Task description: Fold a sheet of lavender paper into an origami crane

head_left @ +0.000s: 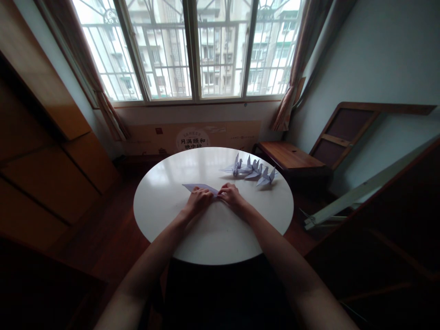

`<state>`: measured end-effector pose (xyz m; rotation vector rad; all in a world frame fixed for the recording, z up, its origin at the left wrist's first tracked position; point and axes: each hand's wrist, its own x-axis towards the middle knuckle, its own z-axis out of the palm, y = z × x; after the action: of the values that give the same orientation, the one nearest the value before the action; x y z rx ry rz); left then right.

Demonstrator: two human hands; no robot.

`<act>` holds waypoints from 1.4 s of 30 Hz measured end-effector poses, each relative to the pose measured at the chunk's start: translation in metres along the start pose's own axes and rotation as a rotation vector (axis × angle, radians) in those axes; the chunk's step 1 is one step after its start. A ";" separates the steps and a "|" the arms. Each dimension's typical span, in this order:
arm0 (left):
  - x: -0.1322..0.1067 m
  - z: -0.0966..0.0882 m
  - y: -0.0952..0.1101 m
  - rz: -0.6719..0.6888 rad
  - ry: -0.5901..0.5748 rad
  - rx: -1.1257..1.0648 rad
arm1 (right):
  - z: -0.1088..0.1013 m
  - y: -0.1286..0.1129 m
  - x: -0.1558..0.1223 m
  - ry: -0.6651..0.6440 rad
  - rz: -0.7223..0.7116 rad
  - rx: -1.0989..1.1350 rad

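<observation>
A folded sheet of pale lilac paper (201,187) lies on the round white table (154,206), its pointed end reaching out to the left. My left hand (200,197) rests on its near side, the fingers bent and pressed down on the paper. At the paper's right end, my right hand (231,193) pinches it between thumb and fingers. The two hands are close together, and they cover part of the folds. Several folded paper cranes (252,168) of similar colour stand in a row at the table's far right.
Beyond the table stands a printed cardboard box (144,137) under the barred window (192,55). A low wooden stand (292,156) is behind to the right, with a wooden frame (343,133) leaning beside it. Wooden cabinets (44,178) line the left side.
</observation>
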<state>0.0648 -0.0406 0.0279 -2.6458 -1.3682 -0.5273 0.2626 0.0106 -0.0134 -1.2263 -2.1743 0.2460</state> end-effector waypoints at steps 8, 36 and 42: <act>0.000 0.003 -0.004 -0.112 0.045 -0.102 | -0.005 -0.002 -0.001 0.005 0.022 -0.006; 0.002 0.002 -0.009 -0.330 0.026 -0.325 | -0.009 -0.011 0.002 -0.031 0.083 0.335; 0.002 -0.001 -0.007 -0.342 0.027 -0.307 | -0.010 -0.013 0.003 -0.031 0.120 0.330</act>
<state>0.0600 -0.0356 0.0289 -2.6191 -1.8819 -0.8721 0.2579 0.0042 0.0013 -1.1681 -1.9876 0.6500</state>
